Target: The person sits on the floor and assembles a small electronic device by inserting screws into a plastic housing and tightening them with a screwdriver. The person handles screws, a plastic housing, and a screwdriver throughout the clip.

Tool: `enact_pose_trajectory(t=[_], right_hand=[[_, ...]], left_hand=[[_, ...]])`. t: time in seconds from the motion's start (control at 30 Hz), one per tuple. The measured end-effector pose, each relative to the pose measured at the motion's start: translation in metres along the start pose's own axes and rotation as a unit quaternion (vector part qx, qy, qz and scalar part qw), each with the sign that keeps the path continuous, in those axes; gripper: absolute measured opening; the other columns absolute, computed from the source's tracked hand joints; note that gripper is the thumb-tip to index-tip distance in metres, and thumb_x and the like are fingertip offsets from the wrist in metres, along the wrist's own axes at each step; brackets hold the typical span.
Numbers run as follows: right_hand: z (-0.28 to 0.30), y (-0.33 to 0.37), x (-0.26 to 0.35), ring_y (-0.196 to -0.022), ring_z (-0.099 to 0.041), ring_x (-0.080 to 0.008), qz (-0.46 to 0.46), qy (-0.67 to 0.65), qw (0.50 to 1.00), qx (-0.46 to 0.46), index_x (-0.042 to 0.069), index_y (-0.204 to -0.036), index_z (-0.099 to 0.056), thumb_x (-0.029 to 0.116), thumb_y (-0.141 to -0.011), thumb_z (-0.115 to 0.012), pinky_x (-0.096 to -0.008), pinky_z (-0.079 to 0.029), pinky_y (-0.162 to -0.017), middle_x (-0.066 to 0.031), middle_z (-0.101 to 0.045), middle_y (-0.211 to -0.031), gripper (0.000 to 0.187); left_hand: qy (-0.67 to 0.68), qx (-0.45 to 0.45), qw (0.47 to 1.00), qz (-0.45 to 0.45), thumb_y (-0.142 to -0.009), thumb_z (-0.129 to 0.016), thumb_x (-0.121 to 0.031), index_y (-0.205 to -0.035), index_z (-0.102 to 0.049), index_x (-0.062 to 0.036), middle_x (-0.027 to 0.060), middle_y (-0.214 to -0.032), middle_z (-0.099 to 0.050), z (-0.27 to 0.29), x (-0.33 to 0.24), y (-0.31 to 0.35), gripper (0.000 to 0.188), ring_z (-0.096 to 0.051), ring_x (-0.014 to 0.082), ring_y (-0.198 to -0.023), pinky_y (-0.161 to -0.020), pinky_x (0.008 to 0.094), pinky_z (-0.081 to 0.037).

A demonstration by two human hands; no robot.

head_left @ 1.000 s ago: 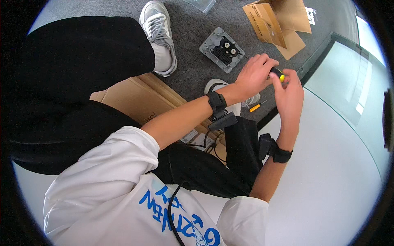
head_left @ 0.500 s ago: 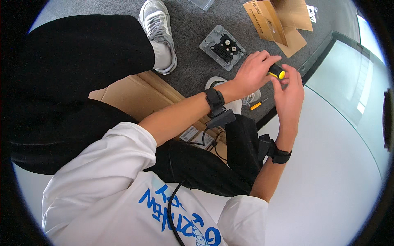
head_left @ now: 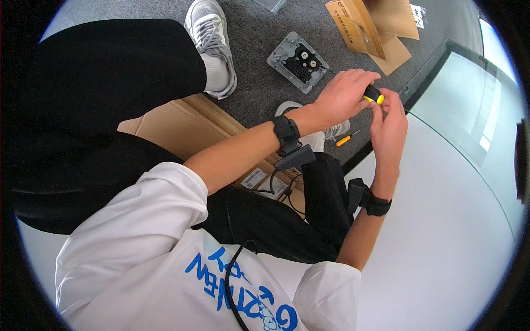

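Fingers of the left hand (head_left: 345, 96) wrap a black-and-yellow handle (head_left: 374, 94), with little gap to see; those of the right hand (head_left: 390, 124) are part-curled at its yellow end, though whether they grip or merely touch it I cannot tell. Beyond the left hand, the grey casing (head_left: 300, 69) with a black centre lies on the carpet (head_left: 251, 71), and a thin shaft (head_left: 329, 70) runs toward it from the handle; contact at the tip is too small to judge. Steadying with the left while the right fingertips turn the end would probably serve best, pushing along the shaft rather than levering sideways, since the casing looks unclamped and could slide. As for edges, the glass panel (head_left: 458, 105) passes just beside the right hand, so outward swings should be small. Room seems widest left of the casing; the carton (head_left: 353, 25) bounds the far right, the nearer shoe (head_left: 338, 131) sits below the left hand, and a small orange screwdriver (head_left: 343, 141) lies beside that shoe.
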State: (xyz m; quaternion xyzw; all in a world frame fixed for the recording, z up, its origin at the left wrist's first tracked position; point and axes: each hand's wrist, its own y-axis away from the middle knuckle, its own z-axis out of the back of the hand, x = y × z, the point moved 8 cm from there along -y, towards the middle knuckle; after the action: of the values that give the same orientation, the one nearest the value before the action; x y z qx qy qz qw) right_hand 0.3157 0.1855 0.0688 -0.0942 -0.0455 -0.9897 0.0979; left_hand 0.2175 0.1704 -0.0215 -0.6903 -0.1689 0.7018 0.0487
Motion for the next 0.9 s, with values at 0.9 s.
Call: enact_pose_trajectory(t=[0.9], right_hand=[[-0.009, -0.008, -0.019, -0.072, -0.067, -0.0256, -0.084, 0.028, 0.995, 0.055, 0.002, -0.116, -0.068, 0.035, -0.101, -0.067, -0.0368, -0.052, -0.069, -0.0157, -0.07, -0.083, 0.037]], left_hand=[[-0.062, 0.061, 0.996, 0.001, -0.076, -0.08, -0.003, -0.135, -0.055, -0.006, 0.0142, -0.118, -0.056, -0.007, 0.005, 0.005, 0.063, -0.057, 0.0359, -0.111, -0.093, 0.0462, -0.049]])
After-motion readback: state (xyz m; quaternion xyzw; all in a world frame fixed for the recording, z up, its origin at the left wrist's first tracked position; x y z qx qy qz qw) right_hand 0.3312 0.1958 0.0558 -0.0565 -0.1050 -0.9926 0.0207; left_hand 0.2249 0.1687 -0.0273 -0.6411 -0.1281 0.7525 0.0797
